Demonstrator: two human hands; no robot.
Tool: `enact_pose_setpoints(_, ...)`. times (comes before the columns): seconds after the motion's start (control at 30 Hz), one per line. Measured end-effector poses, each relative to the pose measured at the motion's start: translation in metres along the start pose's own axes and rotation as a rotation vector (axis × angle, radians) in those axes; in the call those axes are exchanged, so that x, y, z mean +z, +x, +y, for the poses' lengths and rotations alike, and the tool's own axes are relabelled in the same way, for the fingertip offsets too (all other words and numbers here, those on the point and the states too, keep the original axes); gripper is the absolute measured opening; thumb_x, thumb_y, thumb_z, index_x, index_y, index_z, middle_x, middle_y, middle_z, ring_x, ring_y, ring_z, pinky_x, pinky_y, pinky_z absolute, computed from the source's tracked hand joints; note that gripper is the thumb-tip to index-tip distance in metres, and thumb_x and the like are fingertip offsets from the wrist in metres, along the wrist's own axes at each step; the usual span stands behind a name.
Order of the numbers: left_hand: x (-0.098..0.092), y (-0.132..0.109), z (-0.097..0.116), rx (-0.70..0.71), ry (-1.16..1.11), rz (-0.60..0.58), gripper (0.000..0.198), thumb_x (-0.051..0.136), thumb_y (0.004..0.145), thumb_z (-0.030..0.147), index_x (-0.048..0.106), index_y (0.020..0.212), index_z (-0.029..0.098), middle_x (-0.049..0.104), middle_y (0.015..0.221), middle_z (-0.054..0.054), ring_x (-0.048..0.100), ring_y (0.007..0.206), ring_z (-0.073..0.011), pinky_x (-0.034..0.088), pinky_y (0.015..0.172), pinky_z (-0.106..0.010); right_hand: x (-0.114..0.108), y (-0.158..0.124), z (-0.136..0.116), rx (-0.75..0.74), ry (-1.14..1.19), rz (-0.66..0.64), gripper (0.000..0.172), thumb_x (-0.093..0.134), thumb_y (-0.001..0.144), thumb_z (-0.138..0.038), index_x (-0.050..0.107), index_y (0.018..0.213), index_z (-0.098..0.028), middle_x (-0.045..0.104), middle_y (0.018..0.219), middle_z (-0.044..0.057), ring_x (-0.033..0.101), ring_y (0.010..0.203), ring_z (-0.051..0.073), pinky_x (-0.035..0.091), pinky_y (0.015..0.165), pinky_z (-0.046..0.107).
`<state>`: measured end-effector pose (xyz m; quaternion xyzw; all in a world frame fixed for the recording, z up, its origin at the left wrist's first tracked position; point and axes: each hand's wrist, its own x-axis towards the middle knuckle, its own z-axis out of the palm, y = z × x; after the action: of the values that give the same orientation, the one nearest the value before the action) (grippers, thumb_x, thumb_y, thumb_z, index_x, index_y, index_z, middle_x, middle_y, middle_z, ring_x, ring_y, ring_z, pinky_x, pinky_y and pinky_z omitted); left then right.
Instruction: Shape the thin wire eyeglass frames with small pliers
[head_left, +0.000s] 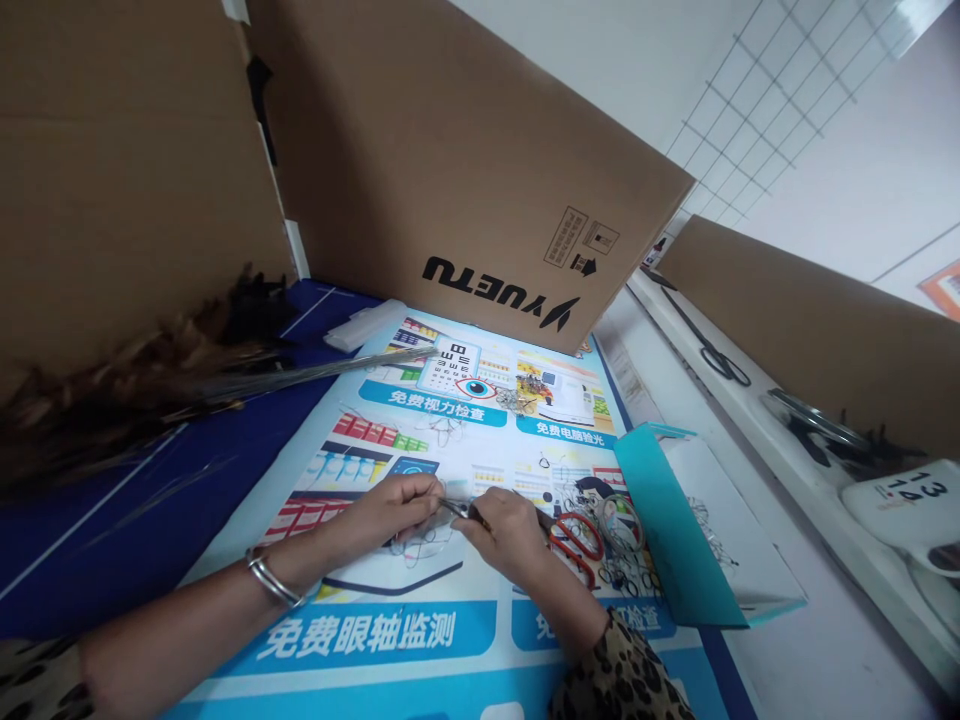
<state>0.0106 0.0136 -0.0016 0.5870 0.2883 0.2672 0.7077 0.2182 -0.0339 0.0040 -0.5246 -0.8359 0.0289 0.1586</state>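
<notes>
Over the middle of the printed sheet, my left hand [405, 505] pinches something small at the plier tips; it is too fine to make out. My right hand [506, 530] is closed round a pair of small pliers [456, 508], whose silver jaws point left and touch or nearly touch the left fingertips. Thin bent pieces lie on the sheet below the left hand. Just right of my right hand are red-handled scissors [579, 545], beside a coil of pale wire [624, 520] and a heap of small bent wire pieces [630, 575].
A bundle of long straight wires [337, 368] reaches in from the left, near dark, dried-looking material [172, 360]. A teal-sided white box [675, 530] stands at right with wire pieces inside. Cardboard walls [450, 150] rise behind. Black scissors [724, 362] lie on the right ledge.
</notes>
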Motion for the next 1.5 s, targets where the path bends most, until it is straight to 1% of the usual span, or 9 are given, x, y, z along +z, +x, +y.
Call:
enact_pose_setpoints(0.13,0.000,0.000,0.001,0.017,0.040,0.083,0.028,0.050,0.085,0.040,0.048,0.067,0.018,0.043,0.048,0.007,0.037,0.043,-0.0086,0.028,0.045,-0.020,0.000,0.002,-0.001,0.102,0.056,-0.003,0.031,0.051,0.087,-0.045,0.057,0.073,-0.018,0.060,0.073,0.003,0.056,0.074,0.016,0.038,0.063,0.024)
enact_pose_setpoints(0.23,0.000,0.000,0.001,0.044,0.019,0.207,0.025,0.050,0.086,0.037,0.049,0.068,0.018,0.042,0.049,0.007,0.036,0.042,-0.0082,0.029,0.044,-0.019,-0.001,0.003,0.000,0.191,0.121,-0.003,0.029,0.055,0.086,-0.043,0.054,0.070,-0.019,0.058,0.071,0.001,0.055,0.071,0.014,0.036,0.060,0.022)
enact_pose_setpoints(0.37,0.002,0.000,0.001,0.080,-0.041,0.385,0.023,0.049,0.086,0.037,0.052,0.073,0.018,0.044,0.050,0.007,0.037,0.043,-0.0082,0.031,0.043,-0.018,-0.003,0.004,-0.005,0.298,0.203,0.081,0.030,0.056,0.084,-0.043,0.050,0.068,-0.019,0.054,0.067,-0.001,0.051,0.064,0.012,0.034,0.055,0.021)
enact_pose_setpoints(0.43,0.004,0.000,0.001,0.066,-0.082,0.446,0.024,0.050,0.086,0.039,0.054,0.074,0.018,0.044,0.051,0.006,0.038,0.043,-0.0083,0.031,0.042,-0.018,-0.001,0.003,-0.012,0.294,0.228,0.122,0.031,0.058,0.082,-0.047,0.050,0.070,-0.019,0.054,0.069,-0.001,0.051,0.066,0.013,0.035,0.056,0.022)
enact_pose_setpoints(0.57,0.009,-0.001,0.004,0.082,-0.133,0.515,0.024,0.054,0.083,0.040,0.055,0.073,0.018,0.046,0.055,0.006,0.040,0.044,-0.0082,0.031,0.042,-0.018,0.007,0.004,-0.026,0.170,0.191,0.138,0.042,0.059,0.076,-0.059,0.049,0.067,-0.019,0.055,0.071,0.002,0.052,0.070,0.016,0.036,0.057,0.024)
enact_pose_setpoints(0.7,0.014,-0.002,0.005,0.085,-0.143,0.506,0.023,0.054,0.083,0.038,0.055,0.072,0.018,0.047,0.056,0.006,0.040,0.044,-0.0076,0.032,0.042,-0.018,0.014,0.006,-0.031,0.139,0.132,0.143,0.046,0.055,0.077,-0.064,0.051,0.069,-0.019,0.057,0.073,0.005,0.054,0.072,0.017,0.037,0.058,0.025)
enact_pose_setpoints(0.87,0.016,-0.002,0.001,0.077,-0.148,0.454,0.022,0.052,0.085,0.037,0.054,0.072,0.019,0.043,0.052,0.007,0.036,0.043,-0.0074,0.028,0.041,-0.018,0.015,0.007,-0.029,0.138,0.106,0.141,0.047,0.052,0.078,-0.065,0.052,0.069,-0.018,0.057,0.073,0.005,0.054,0.072,0.017,0.037,0.060,0.025)
enact_pose_setpoints(1.2,0.012,-0.004,-0.002,0.052,-0.126,0.353,0.026,0.048,0.089,0.039,0.053,0.074,0.018,0.042,0.049,0.007,0.033,0.043,-0.0076,0.025,0.041,-0.019,0.014,0.005,-0.018,0.097,0.218,0.164,0.049,0.050,0.078,-0.067,0.050,0.067,-0.019,0.053,0.069,0.002,0.051,0.068,0.015,0.035,0.060,0.025)
enact_pose_setpoints(1.5,0.008,-0.001,-0.009,0.007,-0.111,0.281,0.030,0.049,0.088,0.042,0.051,0.071,0.018,0.044,0.048,0.006,0.033,0.041,-0.0075,0.025,0.041,-0.019,-0.001,0.007,-0.007,0.247,0.426,0.108,0.035,0.065,0.076,-0.051,0.052,0.069,-0.019,0.050,0.071,-0.002,0.048,0.068,0.013,0.034,0.060,0.023)
